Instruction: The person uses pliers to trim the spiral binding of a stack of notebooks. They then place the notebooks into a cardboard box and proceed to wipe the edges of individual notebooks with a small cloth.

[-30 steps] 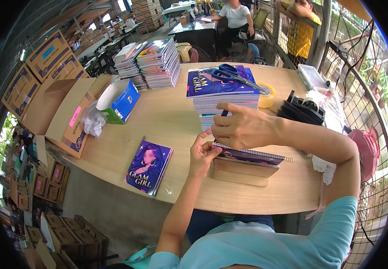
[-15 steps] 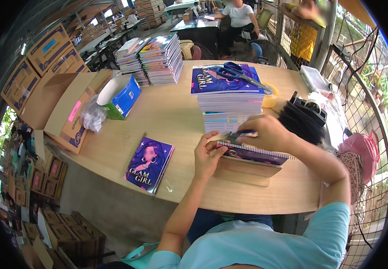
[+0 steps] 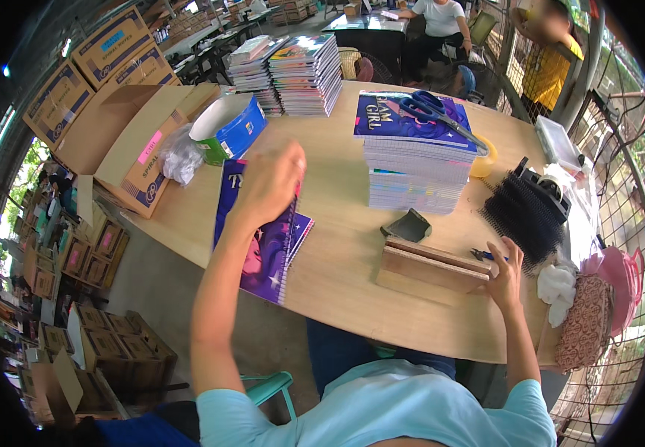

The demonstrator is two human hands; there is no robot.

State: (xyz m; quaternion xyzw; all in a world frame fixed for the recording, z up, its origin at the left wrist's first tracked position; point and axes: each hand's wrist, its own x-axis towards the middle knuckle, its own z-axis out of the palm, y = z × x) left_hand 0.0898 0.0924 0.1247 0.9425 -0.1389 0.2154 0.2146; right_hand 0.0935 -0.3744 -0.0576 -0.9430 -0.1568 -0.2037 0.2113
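Observation:
At the left side of the table my left hand point(image 3: 274, 182), blurred by motion, is closed on a purple spiral notebook point(image 3: 264, 257). Under it a second purple notebook point(image 3: 304, 227) shows only in part. My right hand point(image 3: 507, 272) is at the right end of a slotted wooden block point(image 3: 430, 270), its fingers closed on small blue-handled pliers point(image 3: 489, 255). Behind the block lies a dark grey angular piece point(image 3: 409, 226). Farther back, scissors point(image 3: 435, 113) and a yellow tape roll point(image 3: 486, 158) are on and beside a stack of notebooks point(image 3: 415, 164).
Black spiral coils point(image 3: 523, 216) and a pink bag point(image 3: 620, 290) are at the right. At the left stand an open carton point(image 3: 132, 160) and a blue-green box point(image 3: 242, 130). Tall book piles point(image 3: 307, 78) stand behind. Two people are in the background, beside a wire fence.
The notebook has left the wooden block and moved left, over the other notebook, with my left hand. My right hand has moved down to the block's right end with the pliers. The view has shifted.

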